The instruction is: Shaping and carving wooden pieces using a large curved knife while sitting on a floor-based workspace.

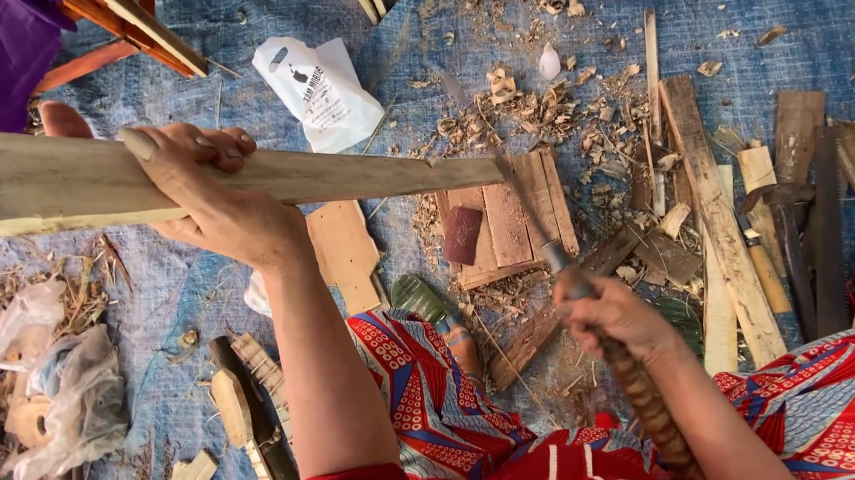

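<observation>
My left hand [209, 200] grips a long tapered wooden plank [343, 179] and holds it level across the view, its wide end at the left. My right hand [622, 319] is closed around the ringed handle of a long-bladed knife [549, 252]. The thin blade runs up and to the left and meets the plank's narrow right tip. Below that tip lies a small flat board of joined slats [531, 218] with a dark red-brown block [463, 234] on it.
A blue tarp [792, 4] covers the ground, strewn with wood shavings [539, 112]. Planks, a hammer [780, 195] and a saw blade lie at the right. A white plastic bag [319, 89] lies up top; clear bags and wooden cut-outs lie at the left.
</observation>
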